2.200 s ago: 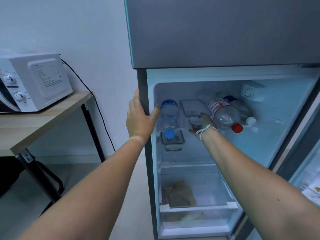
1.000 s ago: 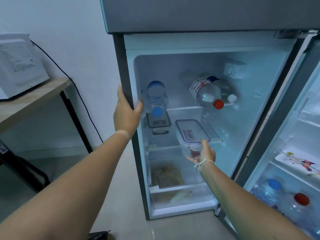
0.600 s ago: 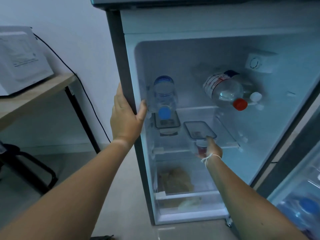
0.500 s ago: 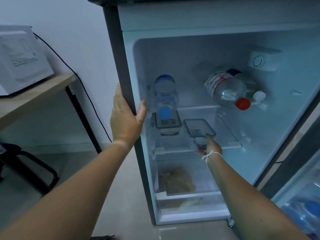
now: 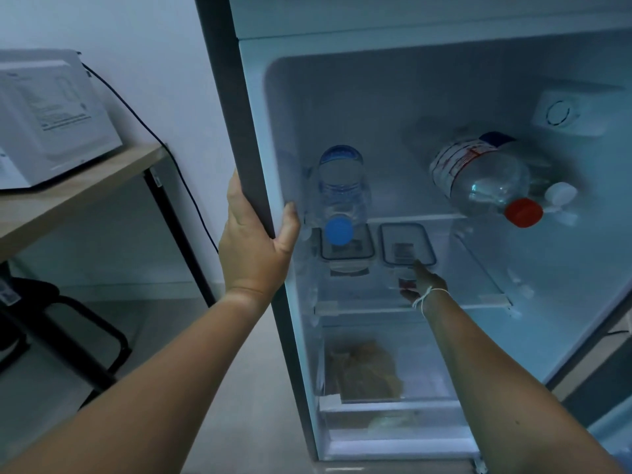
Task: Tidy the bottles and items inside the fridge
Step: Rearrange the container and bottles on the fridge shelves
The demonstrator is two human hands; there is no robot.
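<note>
The fridge stands open. My left hand [image 5: 254, 241] grips the edge of its left wall [image 5: 246, 131], thumb inside. My right hand [image 5: 424, 285] reaches onto the lower glass shelf [image 5: 478, 268] and holds the near end of a clear lidded container [image 5: 403, 241], index finger on the lid. That container sits right beside a second lidded container [image 5: 345, 258]. On the shelf above lie a blue-capped water bottle [image 5: 338, 193] at the left and a bigger red-capped bottle [image 5: 478, 176] at the right, with a white-capped bottle [image 5: 561, 195] half hidden behind it.
A clear crisper drawer [image 5: 427, 371] with bagged food sits below the shelf. The thermostat box [image 5: 564, 114] is on the right inner wall. Left of the fridge a wooden table [image 5: 85, 186] carries a white microwave [image 5: 51, 114], with a black stool [image 5: 68, 319] beneath.
My right hand took the clear container from the upper shelf, brought it down and slid it back on the lower shelf beside the other container. My left hand kept its grip.
</note>
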